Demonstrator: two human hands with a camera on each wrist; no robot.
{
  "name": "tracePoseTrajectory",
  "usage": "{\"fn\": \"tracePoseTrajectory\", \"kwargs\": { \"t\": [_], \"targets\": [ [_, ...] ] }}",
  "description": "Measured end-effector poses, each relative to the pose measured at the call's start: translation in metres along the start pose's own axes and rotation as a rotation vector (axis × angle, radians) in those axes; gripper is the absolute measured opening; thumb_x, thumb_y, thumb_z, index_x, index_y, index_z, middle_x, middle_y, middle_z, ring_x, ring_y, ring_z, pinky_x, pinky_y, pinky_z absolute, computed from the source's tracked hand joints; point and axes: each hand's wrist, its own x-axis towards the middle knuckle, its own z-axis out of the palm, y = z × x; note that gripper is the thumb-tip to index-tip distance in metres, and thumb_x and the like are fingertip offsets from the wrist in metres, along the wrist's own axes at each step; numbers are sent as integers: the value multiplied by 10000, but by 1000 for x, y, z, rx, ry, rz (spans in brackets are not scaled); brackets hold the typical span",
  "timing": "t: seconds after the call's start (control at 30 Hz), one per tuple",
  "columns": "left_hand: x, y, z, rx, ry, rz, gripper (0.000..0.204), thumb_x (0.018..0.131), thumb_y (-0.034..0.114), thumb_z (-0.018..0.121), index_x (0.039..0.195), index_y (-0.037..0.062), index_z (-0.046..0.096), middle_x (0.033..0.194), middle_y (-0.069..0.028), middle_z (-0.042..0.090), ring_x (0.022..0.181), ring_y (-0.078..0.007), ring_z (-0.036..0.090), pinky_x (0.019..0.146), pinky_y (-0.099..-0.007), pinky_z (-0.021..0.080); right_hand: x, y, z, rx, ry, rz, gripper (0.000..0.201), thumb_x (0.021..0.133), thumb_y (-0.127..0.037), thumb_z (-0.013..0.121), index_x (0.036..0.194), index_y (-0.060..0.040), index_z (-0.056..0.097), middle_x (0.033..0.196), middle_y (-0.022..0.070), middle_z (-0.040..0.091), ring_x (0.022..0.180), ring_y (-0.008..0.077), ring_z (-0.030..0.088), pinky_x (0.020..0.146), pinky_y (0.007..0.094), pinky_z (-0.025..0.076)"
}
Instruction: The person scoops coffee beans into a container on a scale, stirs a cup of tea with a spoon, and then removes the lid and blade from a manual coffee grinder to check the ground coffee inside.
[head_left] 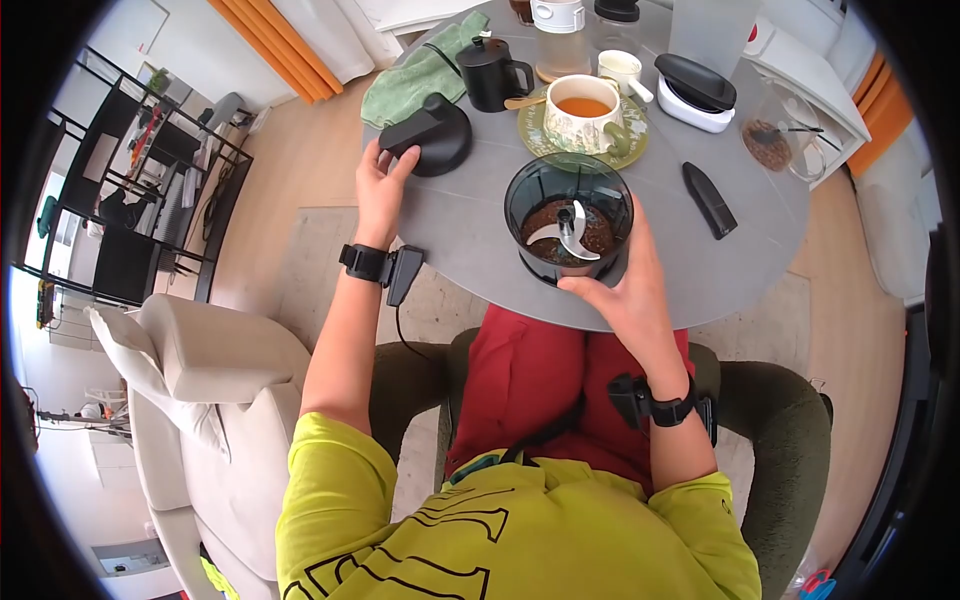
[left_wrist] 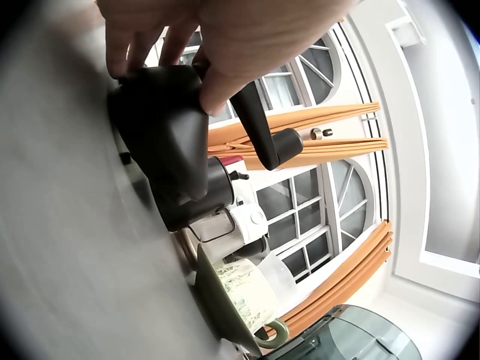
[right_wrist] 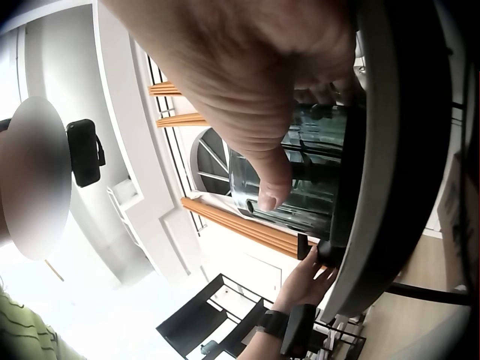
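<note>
On the near left of the table, my left hand (head_left: 380,195) pinches the edge of a black lid with a crank handle (head_left: 447,152). Thumb and fingers lie on either side of its body in the left wrist view, where the crank arm (left_wrist: 255,124) ends in a round knob. My right hand (head_left: 632,290) grips the side of a clear, dark-tinted chopper bowl (head_left: 530,190), thumb at the near side, with the other fingers partly hidden behind. Inside the open-topped bowl stands a curved metal blade (head_left: 573,238) among dark brown ground bits (head_left: 545,217).
Behind the bowl, a cup of orange-brown drink (head_left: 583,108) stands on a green saucer (head_left: 632,150). A black pot (head_left: 490,75) and green cloth (head_left: 415,85) are at back left. To the right lie a black slim object (head_left: 709,200) and a white-and-black container (head_left: 695,95).
</note>
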Motion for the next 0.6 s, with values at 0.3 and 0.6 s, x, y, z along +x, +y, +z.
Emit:
{"fn": "tracePoseTrajectory", "kwargs": {
  "t": [0.3,0.6],
  "targets": [
    [-7,13,3,164,42,110,471,817,62,688,1260,63,529,1205,-105,591,1190,-232,497,995,-336,380,1,0,-1,-30,-14,-35,1021,628,-215,857,1417,31,258,1314,211,449,1221,331,473,1016,400,395],
    [-65,163,46,946,-628,748,259,740,98,721,993,75,672,1057,-83,625,1097,-242,541,1012,-411,361,1,5,2,44,-3,-73,1031,616,-212,860,1415,30,256,1306,216,455,1200,346,488,1004,411,404]
  ]
}}
